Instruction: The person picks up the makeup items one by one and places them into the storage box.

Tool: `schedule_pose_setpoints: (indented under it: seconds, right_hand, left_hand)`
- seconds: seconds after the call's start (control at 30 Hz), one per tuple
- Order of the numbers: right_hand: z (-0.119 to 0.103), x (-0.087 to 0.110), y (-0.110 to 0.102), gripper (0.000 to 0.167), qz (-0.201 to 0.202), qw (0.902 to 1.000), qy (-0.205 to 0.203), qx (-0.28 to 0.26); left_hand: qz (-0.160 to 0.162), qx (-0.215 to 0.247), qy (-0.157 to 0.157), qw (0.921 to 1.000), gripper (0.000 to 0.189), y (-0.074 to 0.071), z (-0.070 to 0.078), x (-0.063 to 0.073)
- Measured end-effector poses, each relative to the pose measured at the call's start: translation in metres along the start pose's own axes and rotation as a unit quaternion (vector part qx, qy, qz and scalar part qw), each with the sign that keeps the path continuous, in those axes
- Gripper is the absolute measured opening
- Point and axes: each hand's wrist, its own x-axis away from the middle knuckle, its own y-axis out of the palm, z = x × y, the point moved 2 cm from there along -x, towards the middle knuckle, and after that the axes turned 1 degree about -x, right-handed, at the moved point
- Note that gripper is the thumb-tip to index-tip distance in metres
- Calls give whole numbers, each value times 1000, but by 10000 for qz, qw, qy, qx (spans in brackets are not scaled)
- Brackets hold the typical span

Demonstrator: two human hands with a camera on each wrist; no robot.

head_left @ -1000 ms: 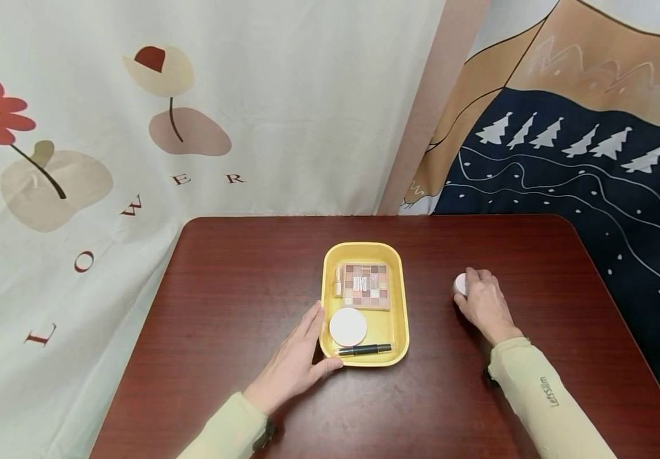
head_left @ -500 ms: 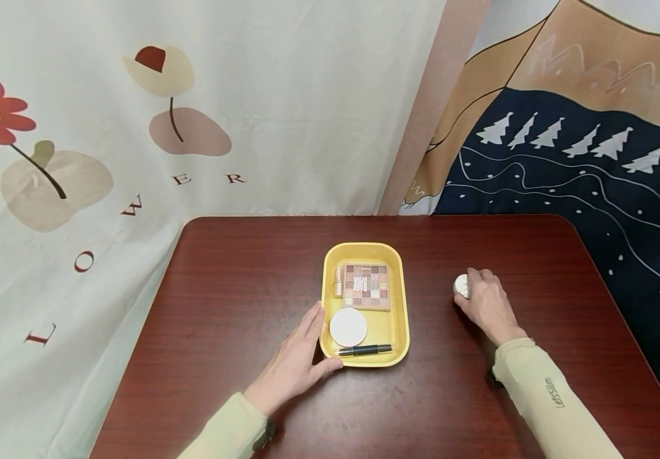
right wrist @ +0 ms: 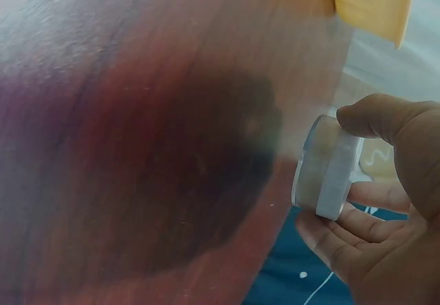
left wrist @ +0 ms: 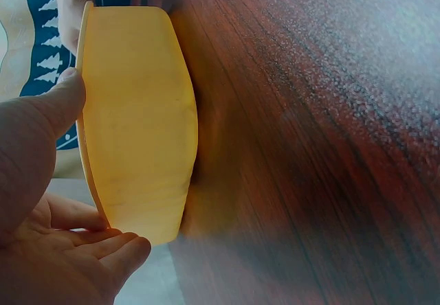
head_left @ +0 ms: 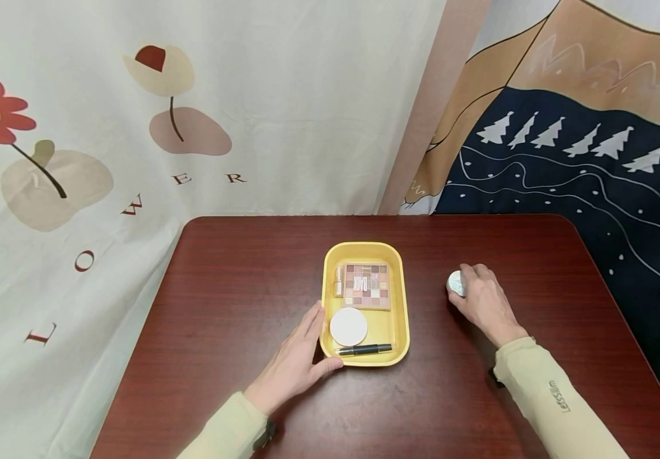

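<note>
My right hand [head_left: 483, 305] grips a small round jar [head_left: 456, 284] to the right of the yellow tray. In the right wrist view the jar [right wrist: 326, 167] shows a white band and a clear, yellowish band, with thumb and fingers around its side, above the table. My left hand [head_left: 295, 363] rests against the near left corner of the yellow tray [head_left: 403, 319], fingers straight along its left side and thumb at the near rim. Inside the tray lie an eyeshadow palette [head_left: 366, 287], a small lipstick-like tube [head_left: 338, 282], a white round compact [head_left: 348, 327] and a dark pen-shaped stick [head_left: 364, 349].
The dark red wooden table [head_left: 238, 274] extends on both sides of the tray. Behind it hangs a pale printed curtain [head_left: 307, 115]. A navy cloth with white trees [head_left: 536, 172] hangs at the right.
My right hand has shifted slightly left and away from me with the jar, whose top now shows a silvery sheen. My left hand and the tray have stayed put.
</note>
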Motion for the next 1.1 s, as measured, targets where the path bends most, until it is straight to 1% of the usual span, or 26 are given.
schedule_pose_setpoints:
  seconds: [0.17,0.33,0.57,0.77,1.0,1.1]
  right_hand:
    - [-8,1,-2,60,58,9999,-112,0]
    - [-14,2,-5,59,140,9996,-256,-8]
    - [-27,4,-10,59,40,9994,-332,-45]
    - [-38,6,-13,57,-31,9991,-419,-65]
    - [-48,8,-14,55,110,9979,-637,-104]
    - [-52,9,-13,55,103,9978,-645,-133]
  left_hand:
    - [-48,-6,-47,10000,102,0,0,1]
    - [-31,16,-81,10000,102,0,0,1]
    - [64,-25,-21,10000,101,0,0,1]
    - [28,4,-22,10000,101,1,0,1]
    - [35,87,-45,9999,101,0,0,0]
    - [-11,123,-79,9999,102,0,0,0]
